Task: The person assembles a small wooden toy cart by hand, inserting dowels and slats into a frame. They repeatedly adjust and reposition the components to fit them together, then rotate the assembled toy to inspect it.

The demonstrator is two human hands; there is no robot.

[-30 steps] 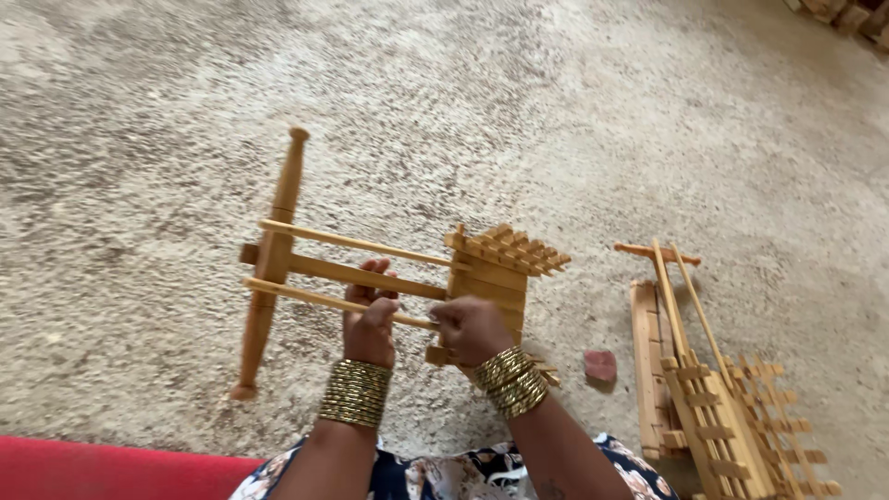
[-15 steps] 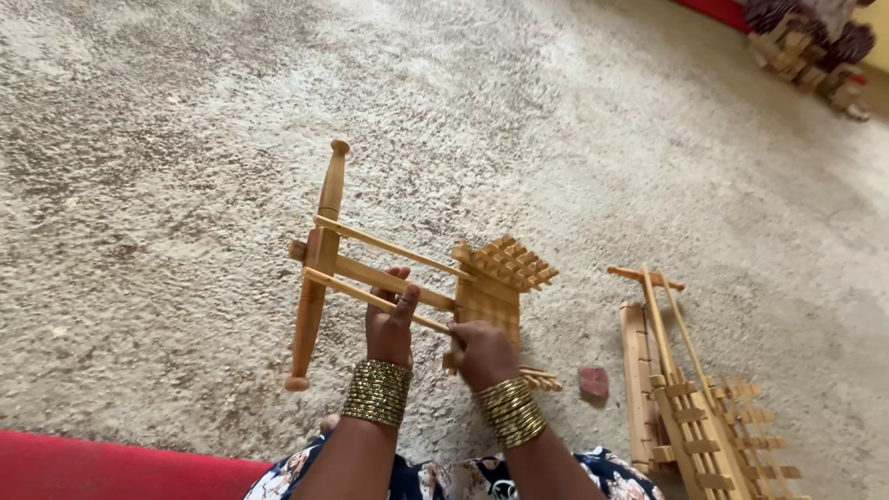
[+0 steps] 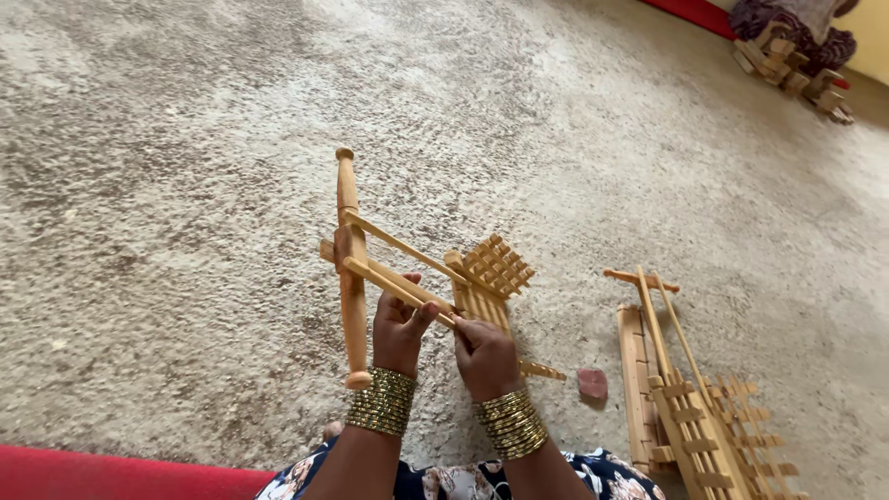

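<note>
Fitting rods into the wooden frame (image 3: pixel 417 268).
My left hand (image 3: pixel 400 326) and right hand (image 3: pixel 483 352) each grip a rod; next, I judge, comes seating them squarely.

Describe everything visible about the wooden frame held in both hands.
The wooden frame is pale, unpainted wood: a turned round post with knobbed ends, thin parallel rods running from it to a flat slatted block topped with a grid of short pegs. It is held tilted above the speckled carpet. The left hand grips the rods; the right hand holds the slatted block.
</note>
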